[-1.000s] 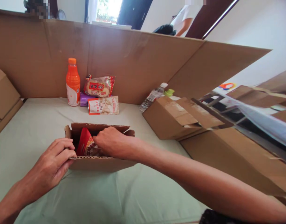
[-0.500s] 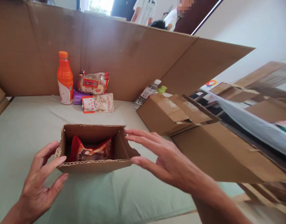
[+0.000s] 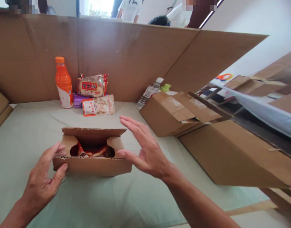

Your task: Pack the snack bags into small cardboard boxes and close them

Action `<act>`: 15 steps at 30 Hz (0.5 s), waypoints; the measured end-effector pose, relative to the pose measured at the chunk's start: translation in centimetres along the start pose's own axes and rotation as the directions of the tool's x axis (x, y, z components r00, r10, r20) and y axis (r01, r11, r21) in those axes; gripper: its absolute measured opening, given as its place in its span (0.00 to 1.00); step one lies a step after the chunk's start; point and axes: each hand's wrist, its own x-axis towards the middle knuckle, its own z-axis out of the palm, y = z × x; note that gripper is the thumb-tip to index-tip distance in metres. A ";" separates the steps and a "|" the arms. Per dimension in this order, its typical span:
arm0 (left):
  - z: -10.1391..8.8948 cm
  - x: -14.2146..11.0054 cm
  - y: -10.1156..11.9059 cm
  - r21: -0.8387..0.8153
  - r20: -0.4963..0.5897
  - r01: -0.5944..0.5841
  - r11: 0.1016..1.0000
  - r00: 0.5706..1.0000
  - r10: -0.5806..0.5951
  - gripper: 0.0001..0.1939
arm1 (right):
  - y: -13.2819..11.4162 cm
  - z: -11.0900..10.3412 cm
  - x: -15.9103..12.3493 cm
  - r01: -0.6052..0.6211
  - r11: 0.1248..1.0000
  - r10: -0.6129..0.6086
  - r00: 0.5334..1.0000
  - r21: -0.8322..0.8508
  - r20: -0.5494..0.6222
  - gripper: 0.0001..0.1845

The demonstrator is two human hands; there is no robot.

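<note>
Have the left hand (image 3: 42,177) at the left end of a small cardboard box (image 3: 93,167), with thumb at the near wall and fingers by the left flap (image 3: 68,143). See that grip spread around the near left corner, but cannot tell about any firm hold. Have the right hand (image 3: 149,150) at the right end, with its grip wide apart, thumb by the right flap (image 3: 116,144) and fingers raised. See both short flaps bent inward, the far flap (image 3: 93,131) raised, and a red snack packet (image 3: 90,154) inside the box, partly covered. Find the box on green cloth (image 3: 93,202). Beyond it, at far left, see an upright orange bottle (image 3: 64,83), and just right of it a purple packet (image 3: 77,100), a nut pouch (image 3: 98,105) and a rice cracker packet (image 3: 93,86). Toward far right, find a tilted clear bottle (image 3: 149,93) beside a larger cardboard box (image 3: 165,117). Farther back, see a cardboard panel (image 3: 126,50), with people (image 3: 130,11) partly visible past its top edge
</note>
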 end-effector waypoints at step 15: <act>0.8 0.1 -3.0 -0.016 0.217 -0.066 0.998 0.974 0.068 0.26 | 3.0 1.9 -4.4 0.129 0.990 -0.138 0.933 0.049 0.332 0.45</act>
